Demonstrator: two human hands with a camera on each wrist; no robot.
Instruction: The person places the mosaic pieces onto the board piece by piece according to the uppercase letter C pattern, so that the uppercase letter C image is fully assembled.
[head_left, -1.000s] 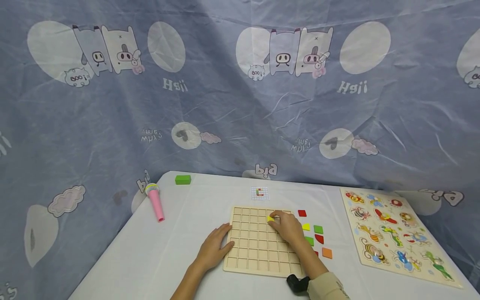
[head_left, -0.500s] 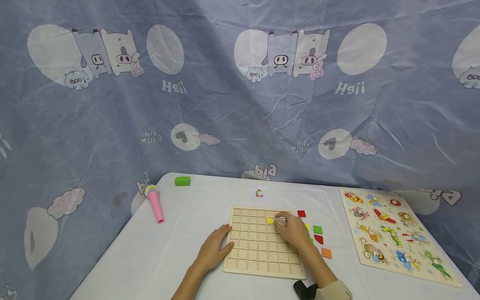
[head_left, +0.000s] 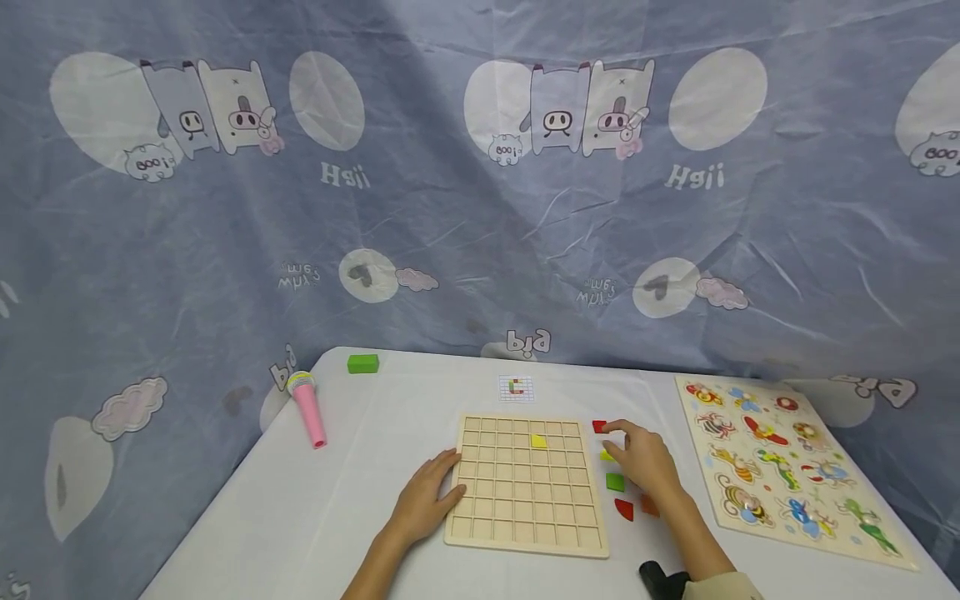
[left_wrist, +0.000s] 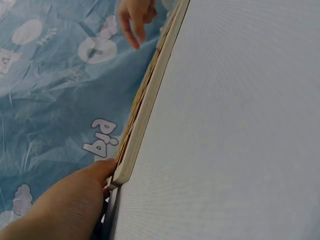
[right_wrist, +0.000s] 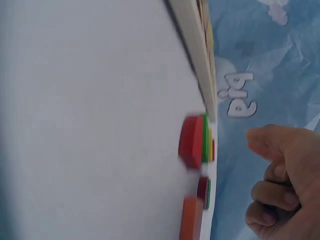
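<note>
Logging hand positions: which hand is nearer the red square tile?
Right. The right hand hovers beside the red square tile; the left hand rests at the wooden grid board's far edge.

Bare left forearm; right arm wears a beige sleeve (head_left: pixel 720 586) with a black wrist strap (head_left: pixel 660 577)

Pale, unvarnished wood on the grid board (head_left: pixel 525 487), matt and smooth, its cut edge showing layered ply. The yellow tile (head_left: pixel 539 441) seated in it looks painted wood, flat finish. Right of the board, the loose tiles, a red square (head_left: pixel 598 427), a green one (head_left: pixel 615 482), a red quarter-round (head_left: pixel 624 508), wear the same matt paint. Under it all, the table cover (head_left: pixel 360 467) is white cloth, finely woven, no shine. Far right of the board, the animal puzzle (head_left: pixel 787 471) is light wood with glossy printed pieces. Left of the board, the pink microphone (head_left: pixel 307 407) gleams like plastic. Behind, the blue backdrop (head_left: pixel 480 208) is thin, creased, slightly sheeny fabric.
</note>
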